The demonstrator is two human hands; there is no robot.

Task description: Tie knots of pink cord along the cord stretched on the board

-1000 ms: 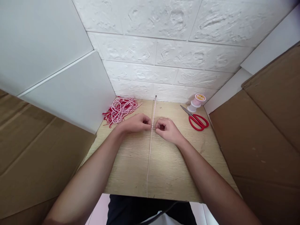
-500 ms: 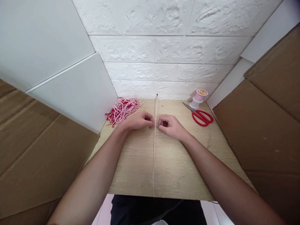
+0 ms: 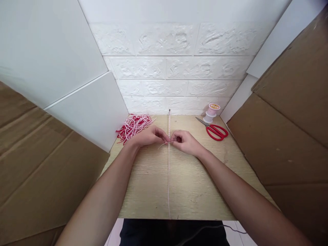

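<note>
A pale pink cord [image 3: 168, 181] runs straight from a small dark peg [image 3: 169, 110] at the wall, over the table and past its front edge. Its far part is a knotted pink-and-white braid [image 3: 169, 123]. At the near end of this braid, my left hand [image 3: 151, 136] pinches a thin thread, whose loose tail [image 3: 162, 145] sticks out below the fingers. My right hand [image 3: 186, 142] is closed in a pinch just right of the cord, on the thread at the same spot. The fingertips of both hands nearly meet over the cord and hide the knot.
A heap of red and pink-white cords [image 3: 134, 127] lies at the back left. Red-handled scissors [image 3: 216, 132] rest at the back right, in front of stacked thread spools [image 3: 212, 110]. Cardboard panels [image 3: 289, 150] flank the wooden table [image 3: 146, 191], with a white brick-patterned wall behind.
My hands have come closer together at the cord, fingertips now almost touching. A thread tail shows more clearly under my left hand. The whole view has shifted slightly.
</note>
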